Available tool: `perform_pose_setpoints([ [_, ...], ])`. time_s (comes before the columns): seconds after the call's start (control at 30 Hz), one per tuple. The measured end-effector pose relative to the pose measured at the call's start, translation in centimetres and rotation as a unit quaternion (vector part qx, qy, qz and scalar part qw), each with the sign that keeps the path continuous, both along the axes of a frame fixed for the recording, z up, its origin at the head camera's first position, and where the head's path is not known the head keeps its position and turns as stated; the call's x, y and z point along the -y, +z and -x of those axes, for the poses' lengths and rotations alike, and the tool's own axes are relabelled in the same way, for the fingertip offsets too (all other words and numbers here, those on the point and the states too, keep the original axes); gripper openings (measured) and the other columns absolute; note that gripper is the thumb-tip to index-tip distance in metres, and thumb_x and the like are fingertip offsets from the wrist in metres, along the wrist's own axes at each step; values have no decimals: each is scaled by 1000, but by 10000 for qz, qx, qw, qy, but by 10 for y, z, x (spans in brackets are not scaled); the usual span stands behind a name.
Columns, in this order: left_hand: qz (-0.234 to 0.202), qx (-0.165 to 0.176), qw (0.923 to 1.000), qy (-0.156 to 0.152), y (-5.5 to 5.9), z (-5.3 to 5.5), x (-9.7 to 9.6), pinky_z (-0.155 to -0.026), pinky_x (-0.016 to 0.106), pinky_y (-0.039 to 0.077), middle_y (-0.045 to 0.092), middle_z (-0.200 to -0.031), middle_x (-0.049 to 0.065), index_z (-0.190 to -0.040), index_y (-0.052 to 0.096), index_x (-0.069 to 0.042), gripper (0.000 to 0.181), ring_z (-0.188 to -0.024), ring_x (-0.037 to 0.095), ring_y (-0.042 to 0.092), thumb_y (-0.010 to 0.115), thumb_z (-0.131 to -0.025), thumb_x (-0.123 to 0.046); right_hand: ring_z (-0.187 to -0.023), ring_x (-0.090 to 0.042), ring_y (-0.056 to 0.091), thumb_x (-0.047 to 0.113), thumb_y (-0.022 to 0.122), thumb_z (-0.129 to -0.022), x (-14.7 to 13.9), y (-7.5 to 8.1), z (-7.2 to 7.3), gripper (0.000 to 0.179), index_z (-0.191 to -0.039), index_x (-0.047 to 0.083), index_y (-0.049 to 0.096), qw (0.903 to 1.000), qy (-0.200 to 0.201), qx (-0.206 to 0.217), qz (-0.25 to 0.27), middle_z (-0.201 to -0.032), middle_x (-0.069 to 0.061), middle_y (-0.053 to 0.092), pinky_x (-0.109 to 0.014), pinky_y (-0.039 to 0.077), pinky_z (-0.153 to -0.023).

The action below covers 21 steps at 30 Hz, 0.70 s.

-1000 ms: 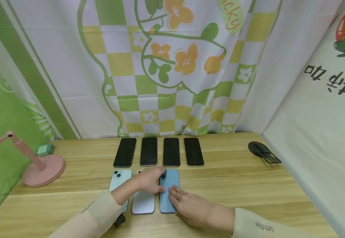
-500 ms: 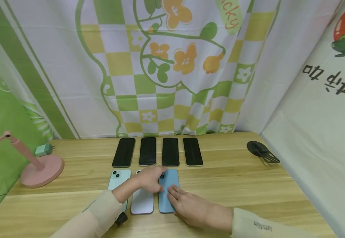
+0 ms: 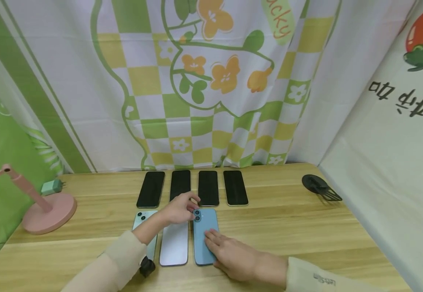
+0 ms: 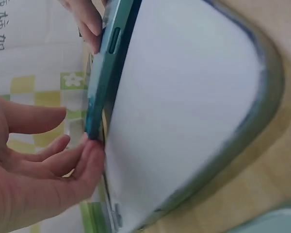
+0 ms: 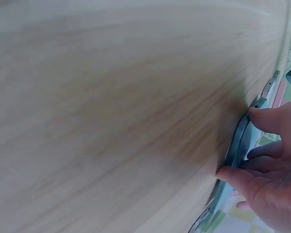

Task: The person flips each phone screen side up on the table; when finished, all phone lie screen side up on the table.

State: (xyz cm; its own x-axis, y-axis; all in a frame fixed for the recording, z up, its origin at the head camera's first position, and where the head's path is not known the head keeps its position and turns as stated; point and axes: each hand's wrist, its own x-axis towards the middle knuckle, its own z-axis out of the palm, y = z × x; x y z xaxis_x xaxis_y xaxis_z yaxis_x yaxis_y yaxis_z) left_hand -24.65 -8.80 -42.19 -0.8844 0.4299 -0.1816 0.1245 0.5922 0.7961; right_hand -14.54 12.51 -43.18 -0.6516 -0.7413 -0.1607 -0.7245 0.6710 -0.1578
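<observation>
A blue phone [image 3: 201, 243] lies back up on the table, twin lenses at its top left. My right hand [image 3: 233, 257] rests on its right side; in the right wrist view, thumb and index fingertip stand apart along the phone's edge [image 5: 238, 138], other fingers over its back. My left hand [image 3: 180, 209] is at the blue phone's top left corner; in the left wrist view its fingertips [image 4: 92, 153] meet that corner, the thumb standing off. Under the left hand lies a lilac phone [image 3: 174, 247]. A pale mint phone [image 3: 150, 215] is partly hidden by the left forearm.
Behind, several black-screened phones, such as the rightmost phone [image 3: 235, 187], lie in a row. A pink lamp [image 3: 50, 213] and a mint charger plug [image 3: 52, 186] stand at left. A black slotted stand [image 3: 321, 186] lies at right, and a patterned curtain [image 3: 211, 121] hangs behind the table.
My left hand has lifted and drawn back a little from the blue phone's top left corner, uncovering its lenses. The right hand stays on the phone. The view has shifted slightly.
</observation>
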Motion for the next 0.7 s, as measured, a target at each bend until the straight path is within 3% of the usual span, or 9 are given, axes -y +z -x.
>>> perform_pose_setpoints([
  [0.17, -606, 548, 9961, 341, -6, 2, 3, -88, 36, 60, 73, -126, 21, -135, 57, 3, 53, -112, 25, 68, 65, -84, 11, -154, -30, 43, 23, 68, -101, -1, 2, 0, 62, -154, -1, 46, 9991, -206, 319, 190, -165, -17, 43, -40, 45, -121],
  [0.37, -1221, 1066, 9841, 723, -10, 3, 4, -74, 29, 60, 70, -128, 25, -139, 53, 7, 58, -95, 19, 71, 61, -81, 12, -154, -30, 42, 24, 68, -101, -3, 3, 1, 63, -155, 0, 45, 9971, -332, 581, 369, -166, -16, 42, -42, 45, -121],
  [0.57, -1714, 1327, 9707, 1037, -13, 2, 4, -77, 29, 63, 68, -132, 26, -140, 52, 9, 53, -85, 15, 69, 59, -88, 15, -154, -29, 43, 23, 69, -101, -7, 4, 3, 65, -157, 2, 43, 9923, -501, 917, 665, -167, -15, 39, -42, 45, -120],
  [0.7, -1967, 1490, 9617, 1193, -16, 2, 4, -81, 30, 64, 64, -137, 27, -145, 50, 8, 56, -87, 14, 69, 61, -90, 13, -153, -27, 45, 24, 71, -99, -8, 7, 6, 69, -158, 3, 42, 9881, -622, 1141, 819, -167, -13, 41, -41, 46, -119],
])
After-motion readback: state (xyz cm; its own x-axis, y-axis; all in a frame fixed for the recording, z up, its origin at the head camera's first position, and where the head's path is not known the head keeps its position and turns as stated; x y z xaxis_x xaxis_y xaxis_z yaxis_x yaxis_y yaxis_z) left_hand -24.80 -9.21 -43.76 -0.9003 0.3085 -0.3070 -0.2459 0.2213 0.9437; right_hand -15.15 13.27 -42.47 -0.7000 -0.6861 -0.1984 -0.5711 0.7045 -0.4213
